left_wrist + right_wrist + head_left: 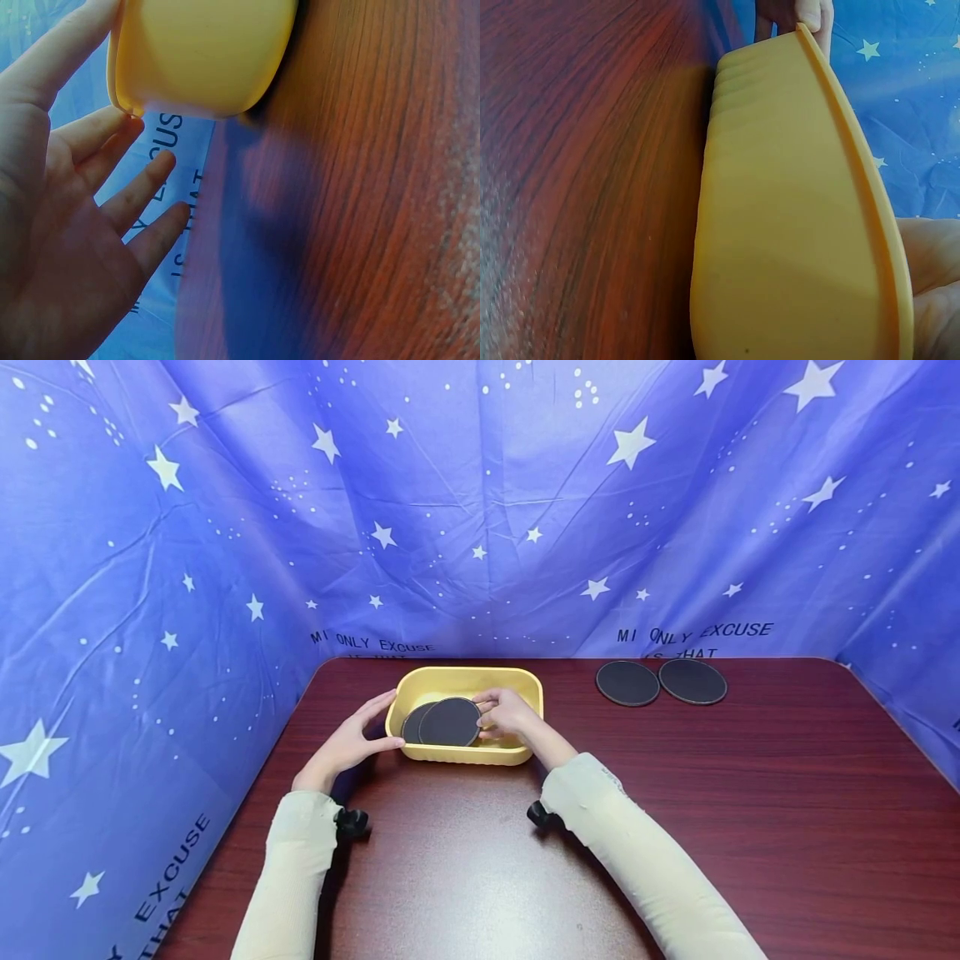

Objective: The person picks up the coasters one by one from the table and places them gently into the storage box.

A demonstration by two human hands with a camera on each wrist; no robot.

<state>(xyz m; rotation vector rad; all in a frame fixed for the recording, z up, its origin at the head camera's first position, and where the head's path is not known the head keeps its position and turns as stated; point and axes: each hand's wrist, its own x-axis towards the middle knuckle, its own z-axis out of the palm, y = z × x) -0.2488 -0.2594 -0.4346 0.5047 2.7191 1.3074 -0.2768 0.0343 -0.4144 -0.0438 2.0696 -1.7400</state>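
A yellow rectangular plastic bin [465,756] stands near the far edge of the table. At its left end my left hand [348,743] rests its thumb and index finger against the rim; the other fingers spread out straight in the left wrist view. Inside the bin my right hand [508,712] pinches the right edge of a round black coaster [450,721]. Partly behind that coaster lies a second black coaster [412,723]. In the right wrist view the bin's front wall [780,195] hides most of the right hand and both coasters.
Two more round black coasters, one left [627,682] and one right [693,681], lie side by side at the table's far edge, right of the bin. A blue star-printed curtain [480,527] hangs behind the dark red wooden table [787,818].
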